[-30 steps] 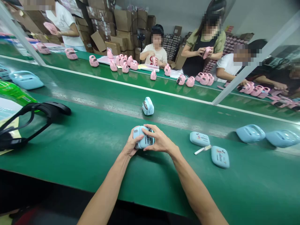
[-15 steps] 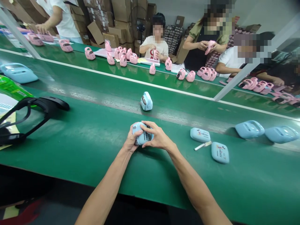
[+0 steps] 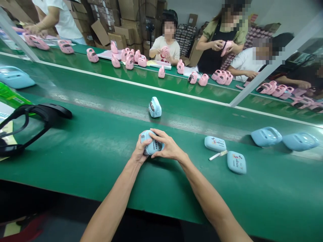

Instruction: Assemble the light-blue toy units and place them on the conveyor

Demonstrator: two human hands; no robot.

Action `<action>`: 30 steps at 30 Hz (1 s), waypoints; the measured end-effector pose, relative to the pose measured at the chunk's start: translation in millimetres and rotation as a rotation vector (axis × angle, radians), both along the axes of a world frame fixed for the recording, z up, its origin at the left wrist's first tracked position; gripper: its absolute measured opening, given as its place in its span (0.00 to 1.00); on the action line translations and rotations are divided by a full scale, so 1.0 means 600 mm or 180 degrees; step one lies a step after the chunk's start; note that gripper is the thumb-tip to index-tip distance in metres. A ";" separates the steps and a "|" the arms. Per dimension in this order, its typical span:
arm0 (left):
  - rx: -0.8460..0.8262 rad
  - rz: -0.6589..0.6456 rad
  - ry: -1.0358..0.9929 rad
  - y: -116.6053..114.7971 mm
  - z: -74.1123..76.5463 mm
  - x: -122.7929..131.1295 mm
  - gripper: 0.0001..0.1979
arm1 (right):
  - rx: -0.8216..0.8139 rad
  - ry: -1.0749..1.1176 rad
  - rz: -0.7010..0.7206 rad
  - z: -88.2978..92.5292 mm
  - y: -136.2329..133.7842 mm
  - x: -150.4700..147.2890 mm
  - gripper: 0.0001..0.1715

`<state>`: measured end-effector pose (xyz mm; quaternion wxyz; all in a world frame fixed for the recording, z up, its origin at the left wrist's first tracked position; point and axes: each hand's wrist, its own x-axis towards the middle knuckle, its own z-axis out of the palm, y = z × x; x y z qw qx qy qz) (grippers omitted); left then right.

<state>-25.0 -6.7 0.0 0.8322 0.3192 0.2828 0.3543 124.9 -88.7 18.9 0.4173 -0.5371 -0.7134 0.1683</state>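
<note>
A light blue casing [image 3: 149, 148] with dark lettering is held between both hands above the green table [image 3: 101, 168]. My left hand [image 3: 139, 150] wraps its left side, thumb over the top. My right hand [image 3: 168, 145] grips the casing from the right, fingers across the upper edge. Beyond them a blue handled unit [image 3: 154, 107] stands upright on the belt. To the right lie a printed blue cover [image 3: 215, 143] and a second printed cover [image 3: 236, 162], with a white-handled brush [image 3: 218, 155] between them.
Black headgear [image 3: 45, 116] and a green packet [image 3: 12, 95] lie at the left. Two blue housings [image 3: 266, 136] sit at the right, another [image 3: 15, 77] at far left. A white rail [image 3: 126, 84] crosses behind; people handle pink units [image 3: 129, 62] beyond.
The blue unit on the belt and the other blue housings appear slightly further left in view. Both hands keep their grip on the casing. Across the line, people's hands have shifted.
</note>
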 end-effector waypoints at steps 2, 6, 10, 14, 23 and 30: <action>0.0115 -0.0008 0.0028 0.001 0.002 -0.003 0.32 | 0.0113 -0.0060 0.0146 0.000 0.000 0.004 0.63; 0.0268 -0.0041 0.0069 0.005 0.005 -0.012 0.36 | 0.0180 -0.0165 0.0237 0.005 -0.001 0.004 0.67; 0.0371 -0.0051 0.0077 0.006 0.005 -0.015 0.38 | 0.0185 -0.0080 0.0179 0.006 -0.001 -0.002 0.65; 0.0437 0.0016 0.0028 0.003 0.003 -0.011 0.34 | 0.0175 -0.0041 0.0163 0.003 0.001 -0.009 0.64; 0.0468 0.0284 -0.0175 0.006 0.000 -0.022 0.41 | 0.0204 0.1928 -0.1076 -0.028 0.016 -0.062 0.64; 0.0620 0.0466 -0.0227 0.014 0.006 -0.033 0.42 | -0.0185 0.3346 -0.1807 -0.042 0.026 -0.092 0.57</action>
